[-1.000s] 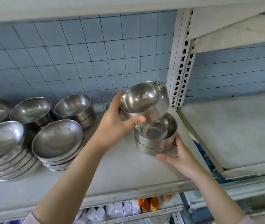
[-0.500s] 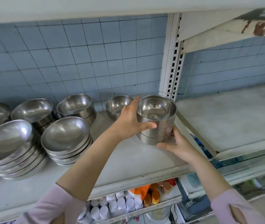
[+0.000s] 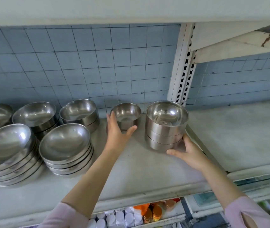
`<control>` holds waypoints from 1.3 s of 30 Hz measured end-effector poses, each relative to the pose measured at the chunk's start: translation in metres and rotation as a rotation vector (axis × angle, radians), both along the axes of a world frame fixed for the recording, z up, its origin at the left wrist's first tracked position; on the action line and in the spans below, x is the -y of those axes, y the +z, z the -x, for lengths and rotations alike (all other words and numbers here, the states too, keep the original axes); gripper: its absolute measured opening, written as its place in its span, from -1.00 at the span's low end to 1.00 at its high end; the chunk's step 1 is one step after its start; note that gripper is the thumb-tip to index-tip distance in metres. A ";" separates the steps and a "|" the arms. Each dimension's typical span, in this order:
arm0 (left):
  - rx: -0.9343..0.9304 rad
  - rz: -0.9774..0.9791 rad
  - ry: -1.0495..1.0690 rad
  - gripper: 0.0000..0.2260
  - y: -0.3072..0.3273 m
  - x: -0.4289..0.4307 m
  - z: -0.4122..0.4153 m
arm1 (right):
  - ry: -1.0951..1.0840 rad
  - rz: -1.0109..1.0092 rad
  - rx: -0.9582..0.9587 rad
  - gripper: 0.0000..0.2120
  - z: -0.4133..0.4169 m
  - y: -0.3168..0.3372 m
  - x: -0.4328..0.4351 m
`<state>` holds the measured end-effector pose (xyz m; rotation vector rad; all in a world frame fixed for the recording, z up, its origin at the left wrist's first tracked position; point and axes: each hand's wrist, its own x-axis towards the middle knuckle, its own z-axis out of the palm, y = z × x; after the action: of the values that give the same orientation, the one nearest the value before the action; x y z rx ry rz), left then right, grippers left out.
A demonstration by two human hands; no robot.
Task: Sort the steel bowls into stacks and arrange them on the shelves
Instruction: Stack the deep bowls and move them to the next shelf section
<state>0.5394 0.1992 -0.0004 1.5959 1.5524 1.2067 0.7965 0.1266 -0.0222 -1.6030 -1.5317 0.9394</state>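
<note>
A stack of three steel bowls (image 3: 165, 129) stands on the white shelf (image 3: 131, 171) beside the upright post. My right hand (image 3: 188, 152) holds the stack at its base, with the thumb along the front and the fingers round the right side. Left of the stack sits a single small steel bowl (image 3: 126, 112) near the tiled wall. My left hand (image 3: 117, 137) cups this bowl from the front, fingers on its left side and thumb on its right.
Stacks of wider, shallow bowls (image 3: 65, 145) (image 3: 6, 148) fill the shelf's left front, with deeper bowl stacks (image 3: 80, 112) (image 3: 35, 114) behind them. A slotted white post (image 3: 183, 63) divides off the bare right shelf (image 3: 238, 132). Small bottles (image 3: 119, 218) stand on the shelf below.
My left hand set the top bowl onto the stack, let go and moved left to the single bowl. My right hand stayed at the stack's base.
</note>
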 end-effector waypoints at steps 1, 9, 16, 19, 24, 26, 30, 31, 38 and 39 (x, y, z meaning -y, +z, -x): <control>0.016 0.024 0.019 -0.05 -0.007 -0.006 -0.001 | 0.009 0.003 0.000 -0.25 -0.002 0.001 -0.003; 0.131 0.001 0.208 -0.06 -0.021 -0.034 -0.020 | -0.029 -0.069 0.068 -0.23 -0.010 -0.016 -0.011; 0.139 -0.068 0.221 -0.20 -0.036 -0.030 -0.012 | -0.031 -0.108 0.078 -0.25 -0.011 -0.017 -0.012; 0.219 -0.073 0.232 -0.32 -0.036 -0.027 -0.012 | -0.018 -0.115 0.068 -0.24 -0.011 -0.017 -0.013; 0.288 -0.153 0.233 -0.38 -0.016 -0.015 -0.016 | 0.000 -0.130 0.059 -0.21 -0.011 -0.015 -0.013; 0.327 -0.217 0.201 -0.40 -0.001 -0.009 -0.018 | -0.001 -0.126 0.056 -0.19 -0.011 -0.015 -0.013; 0.437 -0.345 0.097 -0.47 0.037 0.008 -0.027 | -0.017 -0.134 0.068 -0.19 -0.011 -0.016 -0.013; 0.447 -0.376 0.074 -0.50 0.045 0.012 -0.029 | -0.012 -0.139 0.074 -0.19 -0.011 -0.015 -0.013; 0.354 -0.335 -0.169 -0.49 0.078 0.024 -0.050 | 0.020 -0.139 0.071 -0.15 -0.010 -0.012 -0.013; 0.308 -0.298 -0.205 -0.47 0.077 0.025 -0.056 | 0.021 -0.138 0.068 -0.15 -0.011 -0.012 -0.012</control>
<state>0.5952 0.1740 0.0769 1.6109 1.0277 1.5355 0.8070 0.1390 -0.0342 -1.5366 -1.6267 0.7796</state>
